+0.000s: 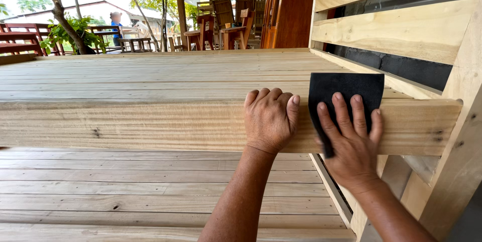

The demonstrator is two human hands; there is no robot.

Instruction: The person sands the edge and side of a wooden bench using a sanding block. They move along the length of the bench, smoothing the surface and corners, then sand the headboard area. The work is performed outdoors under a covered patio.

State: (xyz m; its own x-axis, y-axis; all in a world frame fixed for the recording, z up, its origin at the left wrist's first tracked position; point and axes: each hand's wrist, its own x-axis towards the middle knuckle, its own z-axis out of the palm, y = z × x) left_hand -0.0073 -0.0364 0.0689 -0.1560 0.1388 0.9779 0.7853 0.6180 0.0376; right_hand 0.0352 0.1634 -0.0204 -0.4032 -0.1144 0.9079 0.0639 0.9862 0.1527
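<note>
Both hands flat on plank [150,124]: left hand [270,117] gripping edge, right hand [351,139] pressing sandpaper [345,91].

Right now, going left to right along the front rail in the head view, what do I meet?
Bare stretch of front rail → left hand gripping its top edge → right hand pressing the dark sandpaper sheet flat → upright end post.
</note>
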